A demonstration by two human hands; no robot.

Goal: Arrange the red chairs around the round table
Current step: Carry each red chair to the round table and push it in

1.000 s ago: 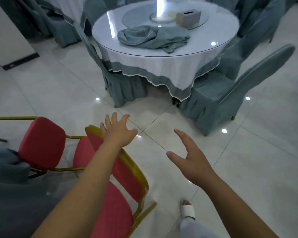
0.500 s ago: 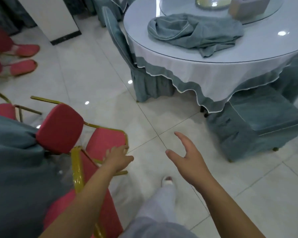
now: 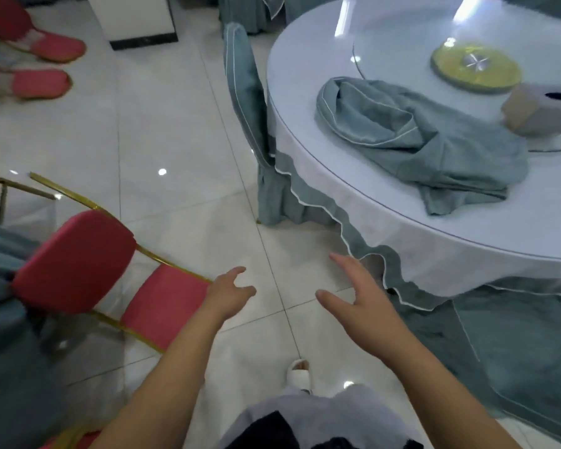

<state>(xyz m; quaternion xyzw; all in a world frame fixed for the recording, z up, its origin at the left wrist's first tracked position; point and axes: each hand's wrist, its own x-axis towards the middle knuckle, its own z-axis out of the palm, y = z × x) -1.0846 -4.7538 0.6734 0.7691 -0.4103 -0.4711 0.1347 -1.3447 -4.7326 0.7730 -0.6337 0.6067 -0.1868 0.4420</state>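
**Observer 1:** Report the location of the red chair.

**Observer 2:** The red chair is standing on the tiled floor at the person's left, well apart from the round counter. Its padded back is sitting farther left and its seat is pointing toward the hands. A gold frame is running along the seat edge. Grey-blue fabric is bunching up beside the back.

**Observer 1:** Report the left hand.

**Observer 2:** The left hand is reaching forward just beside the front corner of the seat. Its fingers are loosely spread and are gripping nothing. I cannot tell whether the wrist is touching the seat.

**Observer 1:** Report the right hand.

**Observer 2:** The right hand is hovering over the floor near the scalloped hem of the tablecloth. Its fingers are extended, the thumb is spread wide, and it is holding nothing.

**Observer 1:** List the surrounding items.

**Observer 2:** A crumpled grey-blue cover is lying on the round counter, near a tissue box and a yellow disc. One covered chair is standing against the counter's left side. A second covered chair is standing at the person's right, partly under the tablecloth. Two further red seats are standing at the far left. A foot in a white slipper is stepping between the two arms.
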